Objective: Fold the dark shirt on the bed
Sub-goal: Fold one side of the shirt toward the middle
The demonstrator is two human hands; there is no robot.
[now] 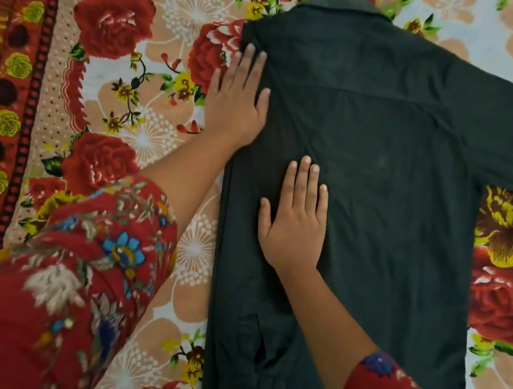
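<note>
The dark shirt [392,188] lies back side up on the floral bed sheet [144,131], collar at the far end. Its left side is folded in over the body, and the folded sleeve with a cuff button runs down to the near edge. The right sleeve stretches out flat to the right. My left hand [234,101] lies flat, fingers apart, on the folded left edge near the shoulder. My right hand [294,220] presses flat on the middle of the shirt. Neither hand grips the cloth.
A red patterned border [1,89] runs down the sheet's left side. My red floral sleeves [75,284] cover the lower left and lower right corners. Bare sheet shows to the left and right of the shirt.
</note>
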